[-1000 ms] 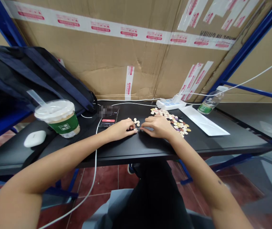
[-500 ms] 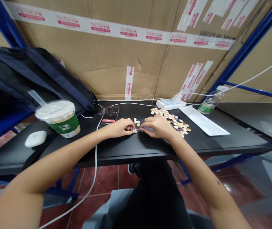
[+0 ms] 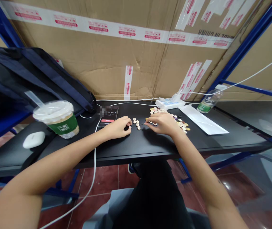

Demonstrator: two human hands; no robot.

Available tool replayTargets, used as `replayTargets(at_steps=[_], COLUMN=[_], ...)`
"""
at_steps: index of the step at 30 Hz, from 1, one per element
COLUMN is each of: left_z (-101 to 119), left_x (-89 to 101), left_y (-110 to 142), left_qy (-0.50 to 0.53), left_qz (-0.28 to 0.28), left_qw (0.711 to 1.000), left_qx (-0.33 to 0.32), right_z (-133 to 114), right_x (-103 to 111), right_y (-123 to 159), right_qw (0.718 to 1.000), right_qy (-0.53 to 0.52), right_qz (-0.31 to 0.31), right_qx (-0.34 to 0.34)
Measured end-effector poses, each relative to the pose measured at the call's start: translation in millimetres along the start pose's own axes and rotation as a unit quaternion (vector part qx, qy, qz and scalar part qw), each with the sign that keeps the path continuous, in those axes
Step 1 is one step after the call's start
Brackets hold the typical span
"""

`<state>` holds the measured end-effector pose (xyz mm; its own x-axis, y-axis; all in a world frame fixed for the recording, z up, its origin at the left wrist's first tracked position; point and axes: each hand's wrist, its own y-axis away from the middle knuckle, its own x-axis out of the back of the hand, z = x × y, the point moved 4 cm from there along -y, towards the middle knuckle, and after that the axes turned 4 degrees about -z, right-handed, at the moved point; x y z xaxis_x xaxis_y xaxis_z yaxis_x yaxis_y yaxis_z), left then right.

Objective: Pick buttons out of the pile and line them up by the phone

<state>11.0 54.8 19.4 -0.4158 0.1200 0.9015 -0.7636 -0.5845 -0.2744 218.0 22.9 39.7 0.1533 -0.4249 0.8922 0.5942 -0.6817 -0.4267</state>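
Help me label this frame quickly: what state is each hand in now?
Left hand: fingers curled, small pale piece at the fingertips; whether gripped cannot be told.
Right hand: closed, pinching a thin tool.

hands (image 3: 119, 128) (image 3: 163, 123) 2 | cup (image 3: 63, 125) 1 | phone (image 3: 108, 116) 1 | bottle (image 3: 209, 101) 1 | backpack (image 3: 36, 76) 1 | small pieces (image 3: 156, 110) many

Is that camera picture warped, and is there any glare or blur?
Head view: yes, apparently wide-angle, with both forearms stretched toward the bottom corners; a bright glare spot on the red floor at right; a soft shadow on the black table below the right hand; pixelation near the phone; button markings too small to read.
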Motion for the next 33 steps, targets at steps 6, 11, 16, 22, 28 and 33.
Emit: replayTargets(at_steps=[6, 11, 16, 22, 28, 33], left_z=[10.6, 14.2, 19.8, 22.5, 18.4, 18.9], left_x=[2.2, 1.6, -0.4, -4.1, -3.9, 0.6], left_y=[2.7, 2.7, 2.8, 2.9, 3.7, 2.4], left_qy=[-0.004, -0.024, -0.03, -0.046, -0.082, -0.095], left_qz=[-0.005, -0.035, -0.034, -0.05, -0.051, -0.009], left_qw=[0.999, 0.998, 0.994, 0.989, 0.991, 0.994], left_qx=[-0.035, -0.043, -0.102, -0.131, -0.088, -0.059], right_z=[18.7, 40.6, 42.6, 42.5, 45.0, 26.9], right_x=[1.7, 5.9, 4.3, 2.5, 0.2, 1.3], right_y=[5.8, 16.1, 16.7, 15.9, 16.8, 9.6], right_qw=[0.994, 0.985, 0.985, 0.984, 0.985, 0.995], right_qy=[0.043, 0.03, 0.034, 0.042, 0.039, -0.018], right_qz=[0.024, 0.008, -0.027, -0.032, -0.037, -0.04], right_qx=[-0.094, -0.169, -0.169, -0.168, -0.163, -0.089])
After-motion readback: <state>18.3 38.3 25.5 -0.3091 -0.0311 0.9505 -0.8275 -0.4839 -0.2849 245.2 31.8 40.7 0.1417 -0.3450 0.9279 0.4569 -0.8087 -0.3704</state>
